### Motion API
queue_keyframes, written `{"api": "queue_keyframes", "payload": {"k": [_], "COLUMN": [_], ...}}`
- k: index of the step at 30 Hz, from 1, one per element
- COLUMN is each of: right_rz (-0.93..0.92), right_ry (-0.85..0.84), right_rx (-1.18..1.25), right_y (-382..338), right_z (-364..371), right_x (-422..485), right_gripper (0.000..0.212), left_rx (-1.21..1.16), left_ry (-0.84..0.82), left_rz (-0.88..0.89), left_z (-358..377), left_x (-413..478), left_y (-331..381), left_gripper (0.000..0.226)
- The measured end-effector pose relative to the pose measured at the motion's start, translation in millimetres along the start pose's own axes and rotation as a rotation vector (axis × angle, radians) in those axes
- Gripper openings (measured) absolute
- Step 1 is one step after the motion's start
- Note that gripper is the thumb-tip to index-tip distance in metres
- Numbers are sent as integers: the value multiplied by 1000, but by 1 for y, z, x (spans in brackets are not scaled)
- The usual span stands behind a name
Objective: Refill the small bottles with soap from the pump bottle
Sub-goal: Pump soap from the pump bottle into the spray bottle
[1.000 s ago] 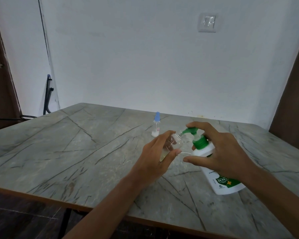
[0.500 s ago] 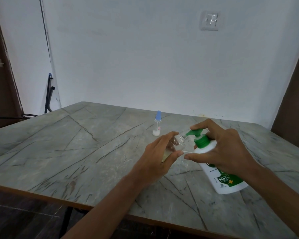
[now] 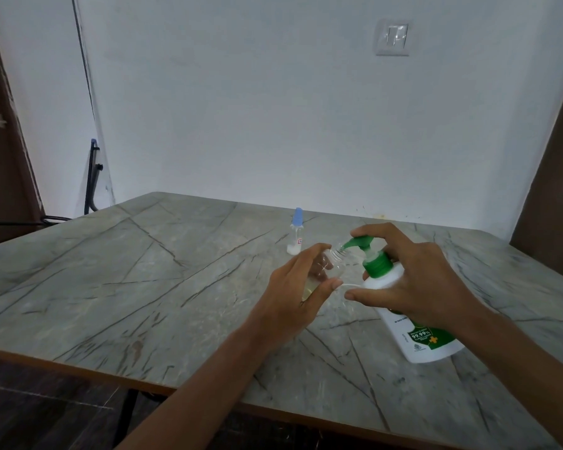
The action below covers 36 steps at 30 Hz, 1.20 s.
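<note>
My left hand [image 3: 294, 295] holds a small clear bottle [image 3: 333, 266], tilted, with its open threaded neck right at the green pump nozzle [image 3: 358, 243]. Some yellowish liquid shows low in the bottle. My right hand [image 3: 413, 284] grips the white pump bottle [image 3: 416, 329], which leans left on the table; my fingers curl over the green pump head and my thumb lies along its body. A second small bottle [image 3: 295, 233] with a blue cap stands upright further back.
The grey marble-patterned table [image 3: 143, 287] ends in a front edge close to me. A white wall runs along its far side. A dark metal frame [image 3: 93, 177] leans at the left wall corner.
The pump head went down under my right fingers and has come back up. The pump bottle and small bottle stay together; the view shifted slightly.
</note>
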State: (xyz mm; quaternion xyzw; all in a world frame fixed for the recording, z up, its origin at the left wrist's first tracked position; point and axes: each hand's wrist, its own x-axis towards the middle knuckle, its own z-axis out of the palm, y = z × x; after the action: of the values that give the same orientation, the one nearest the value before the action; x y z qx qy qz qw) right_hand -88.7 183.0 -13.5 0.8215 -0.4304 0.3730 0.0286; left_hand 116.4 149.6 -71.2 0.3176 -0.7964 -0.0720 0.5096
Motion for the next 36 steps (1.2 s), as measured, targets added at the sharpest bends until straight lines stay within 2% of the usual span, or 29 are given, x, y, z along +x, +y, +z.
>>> {"api": "queue_keyframes", "payload": {"k": [11,19,36], "right_rz": [-5,-35,5], "right_ry": [49,-9,35], "right_rx": [80,8,93], "right_y": [-2,0,1], "right_z": [-1,0,-2], "right_x": [-1,-1,0], "right_gripper": [61,85,63], "left_rx": [24,0,21], "left_ry": [-45,-2,-47], "left_rz": [4,-20,-7], "left_z": [1,1,2], "left_x": [0,0,-1], "left_y": [4,1,0], "left_gripper": [45,45,44]}}
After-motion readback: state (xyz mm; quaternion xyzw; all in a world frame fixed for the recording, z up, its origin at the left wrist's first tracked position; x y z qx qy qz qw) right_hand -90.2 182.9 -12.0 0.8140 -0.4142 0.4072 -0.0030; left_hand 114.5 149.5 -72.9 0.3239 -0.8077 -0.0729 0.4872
